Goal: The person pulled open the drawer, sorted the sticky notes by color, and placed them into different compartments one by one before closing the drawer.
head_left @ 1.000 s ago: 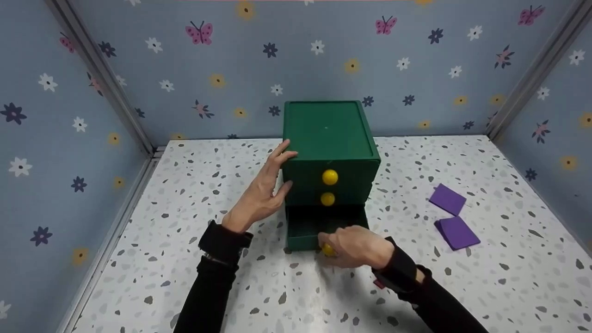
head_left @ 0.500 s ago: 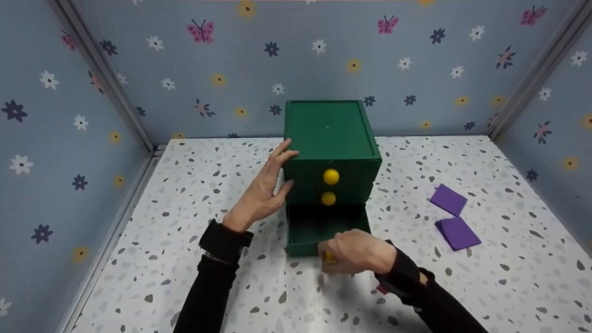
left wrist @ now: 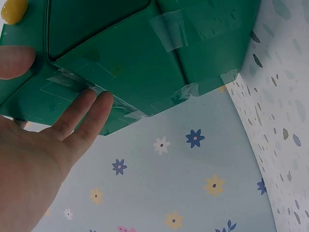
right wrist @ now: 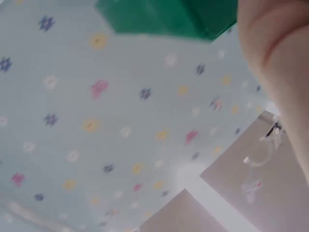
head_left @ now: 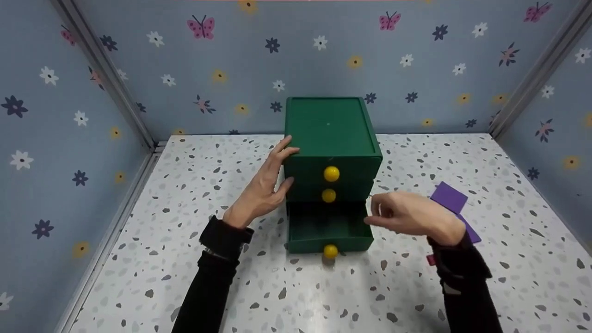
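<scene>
A small green drawer cabinet (head_left: 330, 127) with round yellow knobs stands on the speckled tabletop. Its bottom drawer (head_left: 312, 245) is pulled out and looks empty inside, with a yellow knob (head_left: 330, 252) on its front. My left hand (head_left: 259, 192) rests against the cabinet's left side, fingers extended near the top edge. In the left wrist view, two fingertips (left wrist: 104, 101) touch the green side by strips of clear tape (left wrist: 169, 29). My right hand (head_left: 411, 215) hovers just right of the drawer, fingers loosely bent and holding nothing.
Purple square pieces (head_left: 448, 196) lie on the tabletop (head_left: 208, 277) to the right, partly hidden behind my right hand. A flower-patterned wall (head_left: 245, 55) rises close behind the cabinet, with side walls at left and right.
My right hand drew the bottom drawer slightly farther out, then let go of its knob and moved up and to the right. The left hand has stayed on the cabinet's side.
</scene>
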A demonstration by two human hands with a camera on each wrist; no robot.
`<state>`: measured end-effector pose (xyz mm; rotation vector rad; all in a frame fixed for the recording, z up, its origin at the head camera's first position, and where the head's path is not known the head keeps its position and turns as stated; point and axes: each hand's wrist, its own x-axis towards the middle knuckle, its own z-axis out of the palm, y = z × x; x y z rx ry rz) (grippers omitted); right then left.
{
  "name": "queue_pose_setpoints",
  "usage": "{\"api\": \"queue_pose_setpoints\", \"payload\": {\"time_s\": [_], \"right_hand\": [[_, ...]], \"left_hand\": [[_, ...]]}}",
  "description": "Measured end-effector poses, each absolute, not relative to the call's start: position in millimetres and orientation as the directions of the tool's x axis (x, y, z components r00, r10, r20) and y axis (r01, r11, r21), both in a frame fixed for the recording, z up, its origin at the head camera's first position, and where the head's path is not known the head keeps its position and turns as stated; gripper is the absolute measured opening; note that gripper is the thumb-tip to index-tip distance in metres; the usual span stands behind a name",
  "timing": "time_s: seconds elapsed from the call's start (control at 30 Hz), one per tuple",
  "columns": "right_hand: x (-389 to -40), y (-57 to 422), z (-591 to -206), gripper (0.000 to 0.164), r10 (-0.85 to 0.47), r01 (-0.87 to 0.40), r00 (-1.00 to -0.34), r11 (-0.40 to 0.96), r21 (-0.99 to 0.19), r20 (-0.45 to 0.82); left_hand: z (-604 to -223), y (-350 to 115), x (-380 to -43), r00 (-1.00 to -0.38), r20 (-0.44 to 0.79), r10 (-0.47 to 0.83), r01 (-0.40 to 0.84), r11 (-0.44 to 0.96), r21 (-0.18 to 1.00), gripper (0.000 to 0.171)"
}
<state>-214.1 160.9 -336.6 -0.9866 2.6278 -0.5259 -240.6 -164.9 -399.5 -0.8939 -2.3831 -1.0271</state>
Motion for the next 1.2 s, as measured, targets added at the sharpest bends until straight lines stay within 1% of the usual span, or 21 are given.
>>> {"api": "queue_pose_setpoints", "payload": {"time_s": [0.13,0.23,0.33,0.47,0.6,0.67,0.73,0.8,0.9,1.0,1.1,1.2], "right_hand": [[-232,187,-329,0.022,-0.583,-0.467,-0.802,0.748,-0.472,-0.131],[-248,207,-330,0.027,-0.515,-0.407,-0.85,0.775,-0.483,-0.11],[-266,227,-337,0.037,-0.441,-0.345,-0.892,0.807,-0.48,-0.1],[-288,254,-354,0.053,-0.354,-0.256,-0.927,0.836,-0.486,-0.121],[-307,274,-377,0.069,-0.302,-0.186,-0.942,0.832,-0.522,-0.147],[-315,281,-390,0.081,-0.287,-0.16,-0.943,0.832,-0.531,-0.166],[-321,287,-401,0.092,-0.267,-0.14,-0.945,0.85,-0.508,-0.187],[-327,292,-411,0.1,-0.243,-0.123,-0.948,0.876,-0.466,-0.207],[-332,298,-423,0.104,-0.198,-0.09,-0.95,0.915,-0.393,-0.243],[-336,304,-436,0.103,-0.165,-0.061,-0.946,0.937,-0.343,-0.28],[-339,310,-446,0.103,-0.143,-0.033,-0.928,0.952,-0.305,-0.344],[-340,313,-450,0.102,-0.137,-0.019,-0.911,0.956,-0.292,-0.39]], "left_hand": [[-398,-165,-243,-0.712,0.577,0.4,0.695,0.52,0.497,0.06],[-398,-166,-245,-0.706,0.584,0.401,0.701,0.513,0.495,0.06],[-397,-166,-246,-0.701,0.59,0.401,0.706,0.506,0.495,0.06],[-397,-165,-245,-0.703,0.587,0.402,0.705,0.504,0.499,0.06],[-399,-165,-243,-0.716,0.573,0.399,0.693,0.504,0.515,0.061],[-399,-165,-241,-0.721,0.569,0.395,0.688,0.505,0.522,0.061],[-400,-165,-241,-0.721,0.57,0.394,0.688,0.505,0.522,0.061],[-400,-166,-241,-0.721,0.57,0.394,0.687,0.508,0.519,0.061],[-401,-166,-240,-0.721,0.569,0.395,0.688,0.51,0.517,0.062],[-402,-166,-240,-0.722,0.567,0.396,0.687,0.508,0.52,0.061],[-402,-165,-241,-0.72,0.568,0.398,0.689,0.504,0.52,0.061],[-401,-165,-242,-0.714,0.575,0.399,0.695,0.504,0.513,0.06]]}}
